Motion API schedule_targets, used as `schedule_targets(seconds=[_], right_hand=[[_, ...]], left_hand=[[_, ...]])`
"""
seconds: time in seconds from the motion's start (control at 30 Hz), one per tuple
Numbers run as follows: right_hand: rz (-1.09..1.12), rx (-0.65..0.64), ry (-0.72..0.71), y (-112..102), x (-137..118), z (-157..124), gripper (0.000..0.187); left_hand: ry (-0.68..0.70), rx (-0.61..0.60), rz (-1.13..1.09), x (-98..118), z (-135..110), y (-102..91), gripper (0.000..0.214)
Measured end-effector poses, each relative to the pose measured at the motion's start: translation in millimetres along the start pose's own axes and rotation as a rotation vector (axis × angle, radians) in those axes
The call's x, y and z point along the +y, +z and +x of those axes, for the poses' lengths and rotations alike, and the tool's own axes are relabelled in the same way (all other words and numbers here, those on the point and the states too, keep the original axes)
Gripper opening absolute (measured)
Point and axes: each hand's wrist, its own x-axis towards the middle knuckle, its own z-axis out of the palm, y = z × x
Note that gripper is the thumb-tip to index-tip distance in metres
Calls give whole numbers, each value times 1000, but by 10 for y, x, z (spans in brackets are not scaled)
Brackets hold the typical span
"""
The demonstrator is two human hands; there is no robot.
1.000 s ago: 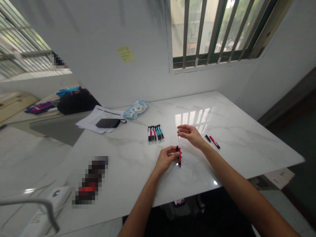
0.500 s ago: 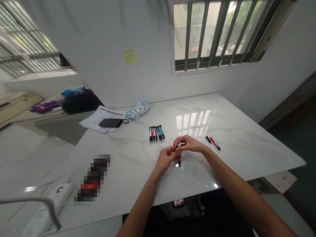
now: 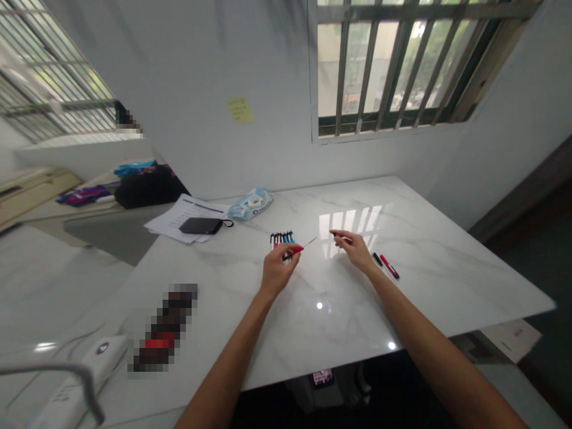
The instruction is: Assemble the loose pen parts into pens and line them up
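Gripping a red and black pen (image 3: 297, 251) between thumb and fingers of the left hand (image 3: 277, 268), with a thin refill (image 3: 310, 242) jutting out toward the far right (seated inside or merely alongside, cannot tell). Pinching a small dark bit (image 3: 332, 233) in the fingers of the right hand (image 3: 354, 247), too small to name surely. Holding pen and bit apart, both over the white table (image 3: 339, 325). Partly covering, with the left hand, a row of pens (image 3: 280, 238) just beyond, with black, red and blue among their colours. Lying near the right wrist, on its right: a black piece (image 3: 378, 258), a red barrel (image 3: 389, 266) and a thin rod (image 3: 391, 274), close together. Set farther off to the left: papers (image 3: 167, 223) with a black case (image 3: 200, 226) resting on them, and a pale blue packet (image 3: 250, 204) just to the right. Stuck to the far wall (image 3: 268, 155): a yellow note (image 3: 240, 111), left of a barred window (image 3: 384, 77)
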Motion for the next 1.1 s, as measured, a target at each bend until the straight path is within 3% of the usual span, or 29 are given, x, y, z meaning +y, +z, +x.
schedule_targets(seconds=[0.1, 0.27, 0.57, 1.1], right_hand=[[-231, -30, -99, 114, 93, -70, 31], [-188, -82, -19, 256, 158, -133, 27], [-89, -95, -35, 274, 145, -130, 23], [-115, -165, -13, 353, 112, -177, 24]], left_hand=[[103, 58, 154, -172, 6, -49, 14], [100, 39, 255, -320, -85, -42, 17], [95, -2, 270, -308, -77, -37, 18], [146, -83, 293, -280, -103, 22, 16]])
